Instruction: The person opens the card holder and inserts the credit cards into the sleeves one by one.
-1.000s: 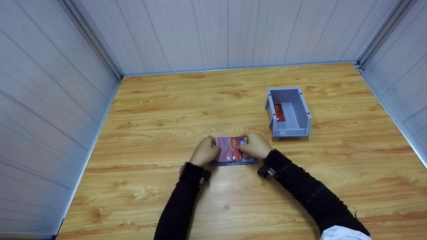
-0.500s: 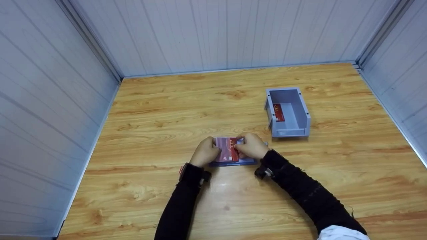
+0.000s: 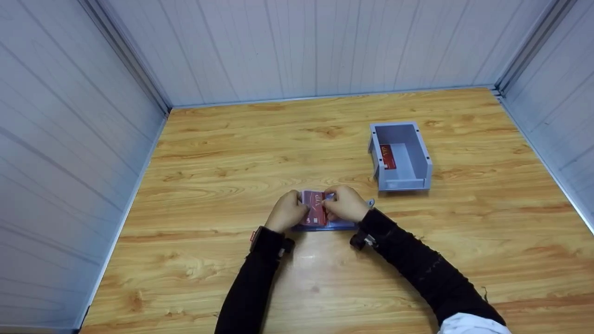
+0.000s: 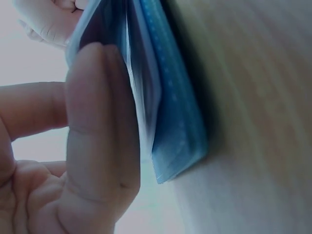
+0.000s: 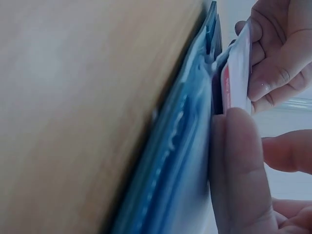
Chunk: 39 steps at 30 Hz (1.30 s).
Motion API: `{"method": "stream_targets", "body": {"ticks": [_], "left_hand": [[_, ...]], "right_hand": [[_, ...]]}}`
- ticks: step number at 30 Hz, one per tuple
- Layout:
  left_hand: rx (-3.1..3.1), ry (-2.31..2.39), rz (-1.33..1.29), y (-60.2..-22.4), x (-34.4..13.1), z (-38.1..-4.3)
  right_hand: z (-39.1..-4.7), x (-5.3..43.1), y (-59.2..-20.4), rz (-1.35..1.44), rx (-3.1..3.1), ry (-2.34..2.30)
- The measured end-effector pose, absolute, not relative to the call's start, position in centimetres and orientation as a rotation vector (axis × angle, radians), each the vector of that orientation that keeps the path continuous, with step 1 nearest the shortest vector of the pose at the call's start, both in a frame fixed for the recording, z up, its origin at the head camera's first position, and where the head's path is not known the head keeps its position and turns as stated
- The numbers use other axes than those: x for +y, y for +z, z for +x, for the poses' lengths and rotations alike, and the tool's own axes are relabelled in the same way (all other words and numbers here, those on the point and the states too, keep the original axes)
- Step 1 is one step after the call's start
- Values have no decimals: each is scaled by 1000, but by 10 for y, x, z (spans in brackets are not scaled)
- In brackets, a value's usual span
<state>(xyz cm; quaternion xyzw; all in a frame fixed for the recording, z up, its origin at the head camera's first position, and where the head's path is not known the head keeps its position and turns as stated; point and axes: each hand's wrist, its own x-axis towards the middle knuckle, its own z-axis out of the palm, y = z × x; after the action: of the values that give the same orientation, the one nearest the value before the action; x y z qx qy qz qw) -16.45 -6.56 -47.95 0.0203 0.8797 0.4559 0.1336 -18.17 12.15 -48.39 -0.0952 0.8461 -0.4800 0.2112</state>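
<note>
A blue card holder (image 3: 341, 225) with clear plastic sleeves lies unfolded on the table in the head view. My left hand (image 3: 286, 211) pinches the left edge of a raised clear sleeve. Most of a red VIP card (image 3: 315, 208) shows through that plastic. With thumb and fingers, my right hand (image 3: 347, 203) pinches the card's right edge at the sleeve's mouth. From the left wrist, the blue cover (image 4: 180, 117) shows below the lifted leaf. The right wrist view has the card's red and white edge (image 5: 233, 85) beside my fingers, partly hidden by them.
A grey open-front bin (image 3: 403, 183) stands to the right, beyond my right hand, with another red VIP card (image 3: 388, 157) leaning against its inner left wall. Pale panel walls (image 3: 297, 51) enclose the wooden table (image 3: 222, 153) at the back and sides.
The red card has slid left, deeper under the clear sleeve, with my right hand moving along with it. My left hand stays nearly still. A snap tab of the holder now shows behind my right hand.
</note>
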Motion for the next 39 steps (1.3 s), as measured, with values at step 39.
{"method": "stream_targets", "body": {"ticks": [39], "left_hand": [[2791,1084,55,-477,-70,-159]], "right_hand": [[-181,144,-487,-269,2514,-1283]]}}
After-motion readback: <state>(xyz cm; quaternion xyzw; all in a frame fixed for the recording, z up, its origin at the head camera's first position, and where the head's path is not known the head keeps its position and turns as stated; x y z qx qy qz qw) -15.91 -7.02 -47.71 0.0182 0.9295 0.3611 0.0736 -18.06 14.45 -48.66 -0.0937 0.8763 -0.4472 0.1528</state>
